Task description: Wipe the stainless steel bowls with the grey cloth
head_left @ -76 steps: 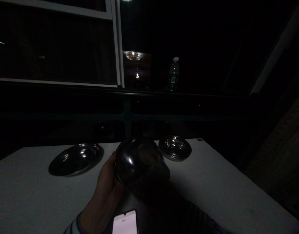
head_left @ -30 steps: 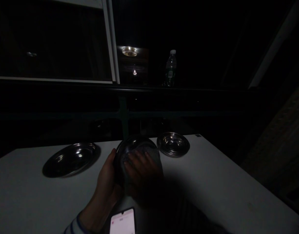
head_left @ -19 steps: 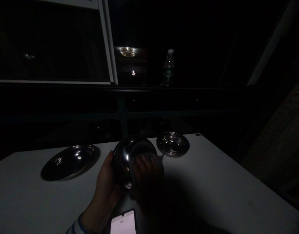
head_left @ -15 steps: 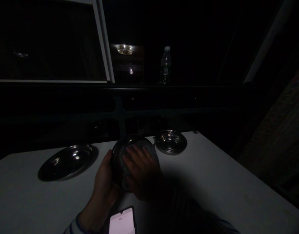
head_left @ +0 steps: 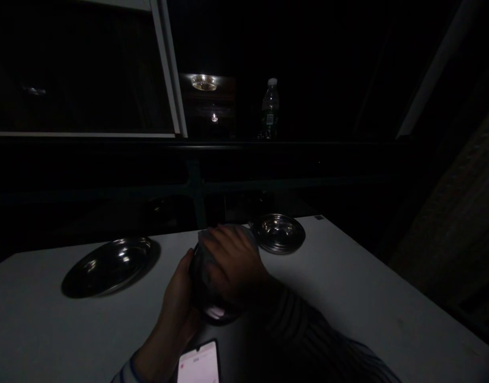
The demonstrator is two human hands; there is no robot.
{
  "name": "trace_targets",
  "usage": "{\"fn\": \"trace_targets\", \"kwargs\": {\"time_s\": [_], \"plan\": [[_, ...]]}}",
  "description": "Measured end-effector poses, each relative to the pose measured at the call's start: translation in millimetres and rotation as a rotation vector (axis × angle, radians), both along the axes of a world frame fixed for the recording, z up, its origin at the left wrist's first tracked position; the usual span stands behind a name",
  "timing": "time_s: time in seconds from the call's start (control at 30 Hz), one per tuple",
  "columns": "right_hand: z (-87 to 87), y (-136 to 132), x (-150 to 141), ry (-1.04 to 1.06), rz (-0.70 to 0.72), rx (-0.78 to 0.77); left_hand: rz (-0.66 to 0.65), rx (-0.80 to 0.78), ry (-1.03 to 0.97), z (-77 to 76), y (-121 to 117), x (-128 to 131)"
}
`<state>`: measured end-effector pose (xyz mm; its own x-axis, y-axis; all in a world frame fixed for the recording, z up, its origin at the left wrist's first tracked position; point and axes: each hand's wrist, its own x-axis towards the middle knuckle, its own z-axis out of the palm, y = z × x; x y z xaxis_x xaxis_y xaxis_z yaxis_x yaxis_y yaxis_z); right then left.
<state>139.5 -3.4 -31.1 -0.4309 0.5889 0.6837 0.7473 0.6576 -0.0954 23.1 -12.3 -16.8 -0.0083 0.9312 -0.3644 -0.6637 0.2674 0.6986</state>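
left hand has a shiny bowl gripped at its left side | right hand holds grey cloth on it, fingers kinda curved over | lit-up phone nearer

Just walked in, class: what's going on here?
A person's left hand holds a shiny, round metal bowl, while the right hand presses a grey cloth against it. On the white table, a shallow silver metal dish lies to the left and a stack of silver metal bowls to the right. A lit, black-edged phone lies nearer the person.
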Motion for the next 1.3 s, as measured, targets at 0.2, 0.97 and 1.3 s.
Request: {"fn": "trace_targets", "kwargs": {"time_s": [0.2,0.97,1.3], "plan": [[-7.6,20,31,0.297,-0.074,-0.144,-0.015,0.032,0.022,3.0,4,-12],[-41.4,-32,88,1.064,-0.363,-0.185,0.179,0.162,0.66,-1.6,10,-20],[-39.2,-36,96,1.105,-0.391,-0.166,0.049,0.462,1.113,-11.1,11,-14]]}}
